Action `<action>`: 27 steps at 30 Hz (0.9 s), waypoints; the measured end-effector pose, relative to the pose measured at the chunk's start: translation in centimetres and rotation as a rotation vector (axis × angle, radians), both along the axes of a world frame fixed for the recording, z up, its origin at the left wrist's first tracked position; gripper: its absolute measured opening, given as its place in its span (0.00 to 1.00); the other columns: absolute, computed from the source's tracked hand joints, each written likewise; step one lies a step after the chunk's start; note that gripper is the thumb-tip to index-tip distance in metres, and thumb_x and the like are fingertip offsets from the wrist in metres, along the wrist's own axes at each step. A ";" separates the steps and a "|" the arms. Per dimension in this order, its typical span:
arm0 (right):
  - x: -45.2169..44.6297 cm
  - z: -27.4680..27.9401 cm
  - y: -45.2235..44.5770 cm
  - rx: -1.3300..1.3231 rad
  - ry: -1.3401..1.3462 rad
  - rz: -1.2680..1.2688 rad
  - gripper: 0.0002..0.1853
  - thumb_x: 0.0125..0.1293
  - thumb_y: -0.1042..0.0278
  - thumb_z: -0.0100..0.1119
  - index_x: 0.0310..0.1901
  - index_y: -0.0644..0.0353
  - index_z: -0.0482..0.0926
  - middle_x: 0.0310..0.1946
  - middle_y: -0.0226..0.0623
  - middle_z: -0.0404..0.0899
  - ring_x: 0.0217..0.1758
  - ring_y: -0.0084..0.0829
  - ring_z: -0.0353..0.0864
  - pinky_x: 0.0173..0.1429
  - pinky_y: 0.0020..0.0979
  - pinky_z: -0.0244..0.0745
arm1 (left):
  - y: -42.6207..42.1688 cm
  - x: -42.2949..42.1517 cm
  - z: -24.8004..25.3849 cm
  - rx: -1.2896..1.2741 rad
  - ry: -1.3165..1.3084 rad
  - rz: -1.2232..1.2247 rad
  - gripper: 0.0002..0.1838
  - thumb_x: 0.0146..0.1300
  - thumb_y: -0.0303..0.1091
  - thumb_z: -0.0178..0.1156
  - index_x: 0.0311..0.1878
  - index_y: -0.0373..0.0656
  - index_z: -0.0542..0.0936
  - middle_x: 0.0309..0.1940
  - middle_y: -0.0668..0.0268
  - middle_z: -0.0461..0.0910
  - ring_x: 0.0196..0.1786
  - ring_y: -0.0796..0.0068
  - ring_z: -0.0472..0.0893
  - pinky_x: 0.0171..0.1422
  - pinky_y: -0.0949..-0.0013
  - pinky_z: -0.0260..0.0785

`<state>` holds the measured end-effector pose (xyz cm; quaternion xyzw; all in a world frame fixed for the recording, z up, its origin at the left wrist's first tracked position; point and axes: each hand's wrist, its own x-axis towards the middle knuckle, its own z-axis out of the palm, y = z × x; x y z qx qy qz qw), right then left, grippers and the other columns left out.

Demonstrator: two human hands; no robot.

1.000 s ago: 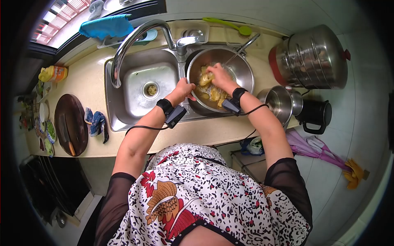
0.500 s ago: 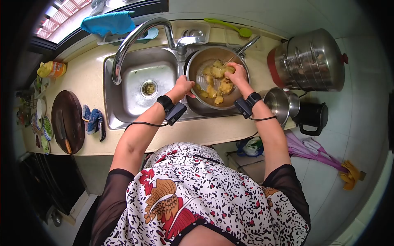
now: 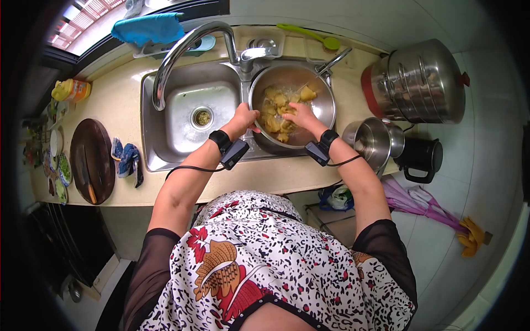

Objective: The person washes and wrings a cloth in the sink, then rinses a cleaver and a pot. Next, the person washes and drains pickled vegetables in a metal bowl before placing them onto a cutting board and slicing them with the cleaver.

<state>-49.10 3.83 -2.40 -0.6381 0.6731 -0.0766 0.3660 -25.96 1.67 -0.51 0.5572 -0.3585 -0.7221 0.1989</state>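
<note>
Yellow pieces are in the metal bowl, at the right basin of the sink. Left hand grips the bowl's left rim. Right hand is down among the pieces; can't tell if it's gripping any.

Cream countertop, bright window, pale wall, apparently tiled.

My top is white with black and red flecks and large leaf shapes; its sleeves are sheer black, its neckline black with pale dots. I wear two black wrist straps, each with a dark box and black cable.
</note>
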 end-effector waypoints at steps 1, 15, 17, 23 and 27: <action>-0.1 0.0 -0.2 0.011 -0.029 0.006 0.30 0.50 0.55 0.69 0.51 0.66 0.76 0.48 0.49 0.78 0.52 0.42 0.77 0.56 0.33 0.70 | 0.0 0.0 0.2 0.002 0.014 0.010 0.15 0.55 0.22 0.51 0.45 0.24 0.70 0.33 0.53 0.77 0.21 0.66 0.78 0.18 0.68 0.77; 2.0 5.6 -3.7 0.141 0.300 -0.038 0.17 0.46 0.52 0.69 0.30 0.59 0.82 0.31 0.45 0.82 0.38 0.41 0.81 0.46 0.37 0.73 | 0.0 0.0 0.5 -0.036 0.028 0.021 0.14 0.55 0.23 0.52 0.43 0.24 0.71 0.32 0.56 0.78 0.22 0.68 0.78 0.20 0.69 0.77; 2.3 4.5 -3.3 -0.045 0.230 -0.148 0.17 0.46 0.53 0.69 0.29 0.59 0.82 0.29 0.45 0.81 0.36 0.42 0.81 0.45 0.38 0.73 | 0.0 0.0 0.6 -0.033 0.039 0.005 0.14 0.55 0.23 0.53 0.44 0.24 0.71 0.32 0.56 0.77 0.23 0.67 0.78 0.20 0.68 0.78; 1.3 1.2 -4.2 -0.216 0.021 -0.106 0.11 0.44 0.64 0.66 0.19 0.61 0.75 0.18 0.41 0.77 0.27 0.38 0.80 0.33 0.34 0.74 | -0.1 -0.2 0.8 -0.009 0.017 0.002 0.15 0.54 0.23 0.53 0.45 0.25 0.71 0.30 0.59 0.73 0.22 0.69 0.75 0.19 0.67 0.78; -0.2 -0.5 -4.4 -0.182 -0.315 -0.348 0.11 0.46 0.70 0.63 0.17 0.63 0.70 0.12 0.31 0.71 0.21 0.26 0.76 0.28 0.31 0.70 | 0.3 0.2 1.4 -0.020 0.030 0.037 0.13 0.55 0.24 0.53 0.44 0.27 0.70 0.21 0.68 0.67 0.17 0.76 0.69 0.19 0.66 0.78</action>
